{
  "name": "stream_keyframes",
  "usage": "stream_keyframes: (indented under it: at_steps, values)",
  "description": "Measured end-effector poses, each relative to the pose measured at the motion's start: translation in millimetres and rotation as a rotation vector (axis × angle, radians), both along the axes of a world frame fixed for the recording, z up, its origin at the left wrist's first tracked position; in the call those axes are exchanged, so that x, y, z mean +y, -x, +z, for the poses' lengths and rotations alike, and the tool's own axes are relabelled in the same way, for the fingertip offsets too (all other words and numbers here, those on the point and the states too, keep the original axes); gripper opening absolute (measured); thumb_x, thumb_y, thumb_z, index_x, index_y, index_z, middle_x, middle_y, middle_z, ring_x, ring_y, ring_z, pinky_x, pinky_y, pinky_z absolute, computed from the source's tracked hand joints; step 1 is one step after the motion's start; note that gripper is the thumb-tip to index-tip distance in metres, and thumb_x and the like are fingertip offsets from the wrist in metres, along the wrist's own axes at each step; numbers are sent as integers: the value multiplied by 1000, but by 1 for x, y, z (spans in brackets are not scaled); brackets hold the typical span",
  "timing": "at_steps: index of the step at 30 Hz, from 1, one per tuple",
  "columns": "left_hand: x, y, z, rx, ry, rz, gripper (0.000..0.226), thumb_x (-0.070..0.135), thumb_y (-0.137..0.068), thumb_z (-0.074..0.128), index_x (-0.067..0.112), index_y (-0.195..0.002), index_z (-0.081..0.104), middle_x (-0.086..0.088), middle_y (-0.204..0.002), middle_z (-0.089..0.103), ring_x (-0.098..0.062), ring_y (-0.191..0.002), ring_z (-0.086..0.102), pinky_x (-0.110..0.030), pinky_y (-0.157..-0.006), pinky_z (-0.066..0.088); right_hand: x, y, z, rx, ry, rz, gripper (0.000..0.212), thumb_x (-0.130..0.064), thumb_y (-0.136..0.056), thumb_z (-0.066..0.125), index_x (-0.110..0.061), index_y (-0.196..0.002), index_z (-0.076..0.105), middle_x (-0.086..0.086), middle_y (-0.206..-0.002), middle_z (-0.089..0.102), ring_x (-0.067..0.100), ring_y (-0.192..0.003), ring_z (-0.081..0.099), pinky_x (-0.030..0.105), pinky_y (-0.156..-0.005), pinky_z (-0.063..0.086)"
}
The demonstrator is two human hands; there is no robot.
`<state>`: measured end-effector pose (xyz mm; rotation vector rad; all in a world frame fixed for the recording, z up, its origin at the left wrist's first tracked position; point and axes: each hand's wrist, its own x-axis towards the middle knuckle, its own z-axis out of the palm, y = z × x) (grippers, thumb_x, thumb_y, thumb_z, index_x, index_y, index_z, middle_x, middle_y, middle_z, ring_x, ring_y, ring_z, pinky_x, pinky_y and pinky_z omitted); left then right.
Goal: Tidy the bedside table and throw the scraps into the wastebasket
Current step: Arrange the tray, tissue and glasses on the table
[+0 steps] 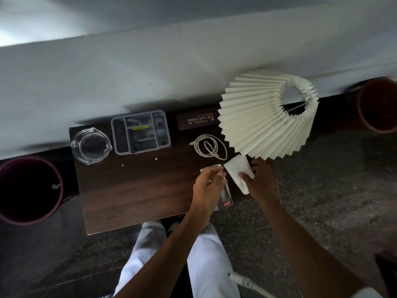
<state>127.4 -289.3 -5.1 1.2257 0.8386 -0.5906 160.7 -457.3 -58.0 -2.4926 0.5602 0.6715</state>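
Our two hands work close together but apart over the right part of the bench's near edge. The left hand (207, 184) curls its fingers round one clear glass tumbler (225, 196), whose red-labelled base points toward us. The right hand (261, 182) pinches one white tissue (237, 172) between thumb and fingers, just beside the tumbler's rim. Just beyond the hands we count one coiled white cable (209, 147) lying flat. At the far right corner is one pleated cream lampshade (257, 119), reaching out past the right edge. Along the far edge lie one dark spectacle case (196, 121) and one grey organiser tray (140, 132) with several compartments, and at the far left corner sits one glass ashtray (91, 146). On the bare wood of the dark bench (129, 201) we count two tiny white scraps (156, 158), both just on the near side of the organiser tray and well apart from the hands. On the floor stand two round bins: the left wastebasket (30, 190) off the left edge, with a white bit inside, and the right wastebasket (378, 106) past the far right corner. One white bed (150, 72) runs beyond the far edge.
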Motion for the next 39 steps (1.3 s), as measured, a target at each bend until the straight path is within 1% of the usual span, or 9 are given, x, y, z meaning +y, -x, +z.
stream_keyframes:
  at_steps: [4,10,14,18,21,28,32,36,39]
  values:
    - [-2,-3,-1,12,-6,-15,23,14,-103,55,11,-123,65,-12,-121,70,-25,-108,70,-44,-103,54,-3,8,-10,44,-52,-124,47,-24,-80,81,-5,-115,56,10,-97,65,31,-94,64,36,-75,48]
    - [3,2,-4,-7,-30,-52,19,12,-103,55,11,-116,67,-14,-118,70,-31,-110,69,-48,-103,54,-9,16,-13,74,-11,-67,36,-29,-85,75,2,-98,63,22,-102,63,35,-95,61,34,-74,46]
    - [9,7,-5,-31,-59,-77,21,8,-103,53,8,-118,68,-13,-123,67,-31,-116,66,-48,-103,53,-5,27,12,-24,-79,-129,31,-27,-86,76,0,-97,63,4,-86,60,21,-79,58,19,-55,34]
    - [16,11,1,-64,-53,-87,20,7,-101,56,8,-117,67,-11,-121,68,-30,-115,66,-41,-99,56,6,37,52,-104,-140,-104,21,-31,-88,73,-18,-97,59,-20,-79,54,-2,-71,55,17,-54,38]
    - [23,14,11,-117,-25,-101,22,13,-99,61,10,-121,66,-9,-121,70,-26,-114,67,-41,-100,56,21,44,81,-112,-172,-73,21,-38,-87,73,-26,-95,57,-20,-78,59,-5,-70,58,10,-48,40]
    - [58,23,33,-198,27,-18,22,15,-98,63,15,-119,67,-7,-111,76,-24,-103,74,-43,-85,63,79,44,115,-67,-379,-70,31,-44,-84,73,-28,-108,64,-12,-92,72,2,-81,70,16,-55,57]
    - [86,25,36,-157,16,142,18,16,-98,64,17,-115,68,-6,-106,79,-22,-97,76,-32,-74,63,114,34,115,-100,-400,-85,42,-45,-87,70,-27,-124,59,-6,-117,65,14,-100,68,40,-74,63]
    - [108,11,35,-81,127,332,20,16,-98,64,9,-117,65,-11,-107,78,-25,-101,76,-32,-79,63,142,12,111,-83,-500,-71,33,-40,-90,68,-37,-121,59,-10,-116,68,4,-97,68,28,-74,60]
    - [118,-6,33,-34,156,439,26,16,-98,64,6,-123,61,-15,-115,75,-26,-105,74,-33,-81,62,161,-10,105,-189,-408,33,34,-32,-89,71,-29,-121,62,-7,-110,70,9,-94,68,28,-72,58]
